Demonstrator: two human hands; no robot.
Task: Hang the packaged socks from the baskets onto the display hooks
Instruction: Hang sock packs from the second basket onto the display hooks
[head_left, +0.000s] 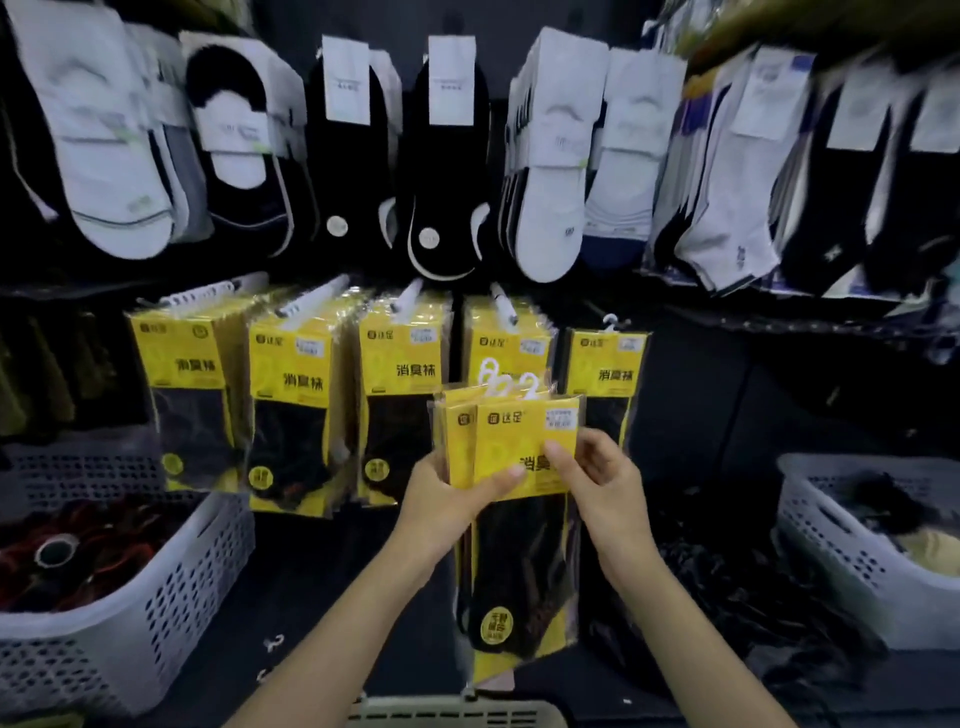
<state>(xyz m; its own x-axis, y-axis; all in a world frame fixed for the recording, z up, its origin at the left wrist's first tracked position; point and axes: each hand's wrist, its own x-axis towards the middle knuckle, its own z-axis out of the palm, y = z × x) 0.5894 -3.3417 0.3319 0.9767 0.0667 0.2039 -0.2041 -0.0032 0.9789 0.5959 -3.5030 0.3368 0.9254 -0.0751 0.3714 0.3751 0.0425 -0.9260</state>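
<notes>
While my left hand (452, 504) grips a stack of yellow sock packs (511, 441) below the display hooks (503, 301), my right hand (597, 480) pinches the front one. Next, probably, I peel it free and thread its white hanger (530, 387) onto a hook.

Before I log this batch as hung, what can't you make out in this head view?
Head view throughout.
Held packs: count unclear; the front pack, left hand and right hand cover the rest.
Price sticker: print too small and blurred.
Beige basket: cut off by the bottom edge, contents unseen.
Upper right hanging socks: motion blur, labels unreadable.
Right basket: contents dark, indistinct.
</notes>
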